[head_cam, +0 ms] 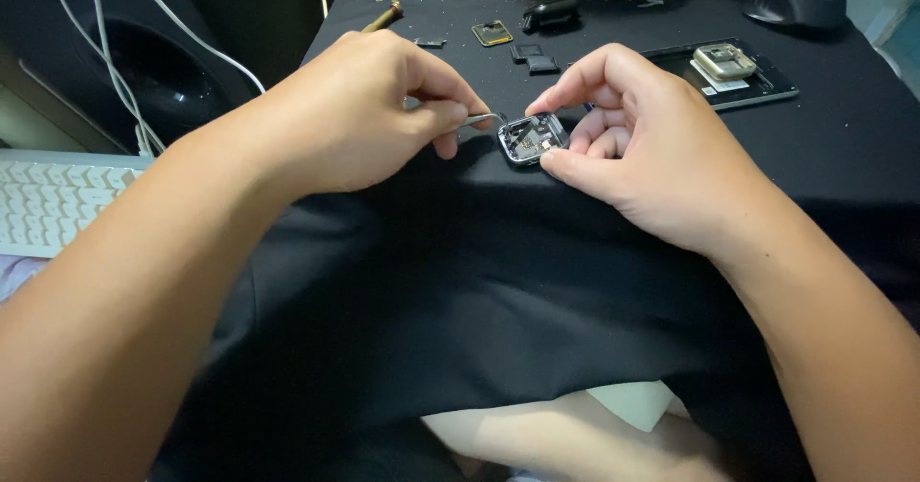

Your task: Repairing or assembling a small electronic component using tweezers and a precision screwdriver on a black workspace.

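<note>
While right hand steadies open watch case face-up, left hand holds tweezers pointing right.

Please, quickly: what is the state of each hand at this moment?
Left hand: closed, pinching metal tweezers whose tips reach into the open watch case.
Right hand: closed on the watch case, thumb and fingers gripping its edges.

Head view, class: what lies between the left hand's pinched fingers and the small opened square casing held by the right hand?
Thin metal tweezers span from the left hand into the casing, which the right hand steadies, as the head view shows.
</note>
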